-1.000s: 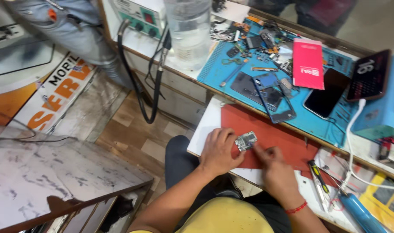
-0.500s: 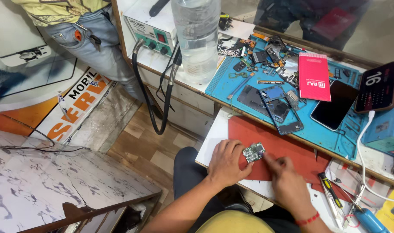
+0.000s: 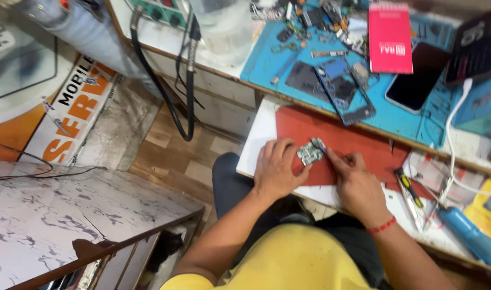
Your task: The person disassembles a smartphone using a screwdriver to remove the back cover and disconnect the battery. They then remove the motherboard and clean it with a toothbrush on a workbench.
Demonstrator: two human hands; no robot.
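The left hand (image 3: pixel 275 171) lies palm down on the red mat (image 3: pixel 358 140), fingers close together, their tips pressed on the left edge of a small circuit board (image 3: pixel 310 153) to pin it flat. The right hand (image 3: pixel 355 182) comes in from the other side, forefinger stretched out and touching the board's upper right corner; whether something thin is pinched under that finger I cannot tell. The board sits near the mat's left edge, close to the front edge of the white pull-out shelf (image 3: pixel 259 137) that carries the mat.

The hold looks light, so a hard push from the right could likely skid the board off the mat's left edge and over the shelf's lip to the floor. Pressing on bare parts could also crack or lift something small.

Near the shelf's right front corner lie a screwdriver (image 3: pixel 409 194) and a blue tool (image 3: pixel 471 236), and a white cable (image 3: pixel 454 134) trails across there, easy to snag with a wrist.

Behind the shelf, a blue work mat (image 3: pixel 433 115) covers the bench, with an opened phone (image 3: pixel 345 90), a dark phone (image 3: pixel 414 80), a red booklet (image 3: pixel 390 37) and loose parts. A black hose (image 3: pixel 165 91) hangs off the bench's left end above a tiled floor (image 3: pixel 175 156), beside a marble-topped table (image 3: pixel 57 215).
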